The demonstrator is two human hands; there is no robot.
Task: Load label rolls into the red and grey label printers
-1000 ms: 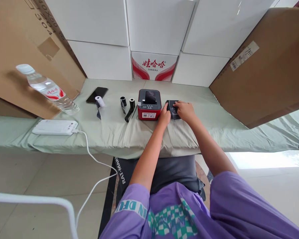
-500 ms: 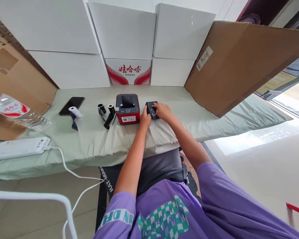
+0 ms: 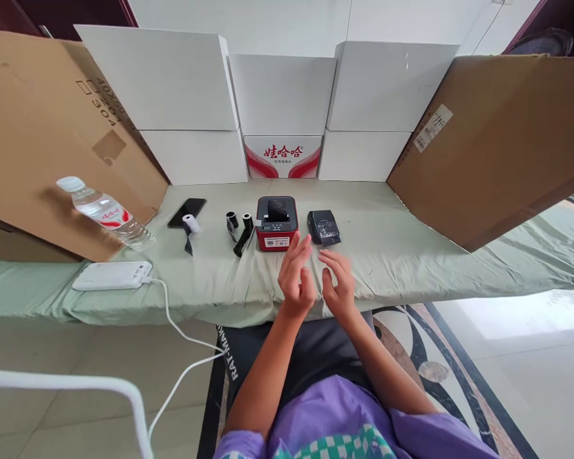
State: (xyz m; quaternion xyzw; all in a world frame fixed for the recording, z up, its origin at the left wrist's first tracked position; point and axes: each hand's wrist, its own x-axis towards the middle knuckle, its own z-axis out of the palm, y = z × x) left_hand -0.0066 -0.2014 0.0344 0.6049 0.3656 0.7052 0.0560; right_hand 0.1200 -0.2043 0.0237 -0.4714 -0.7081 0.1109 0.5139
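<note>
Our left hand (image 3: pixel 294 275) and right hand (image 3: pixel 337 287) hang open and empty. The small black box (image 3: pixel 323 226) sits on the desk (image 3: pixel 411 255), beside the red printer (image 3: pixel 277 222). It looks light, hard and smooth; we would pinch its two sides.

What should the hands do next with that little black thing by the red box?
Probably reach forward and pick it up again. Both the left hand and right hand hover open and empty, while the black device lies alone beside the red printer.
</note>
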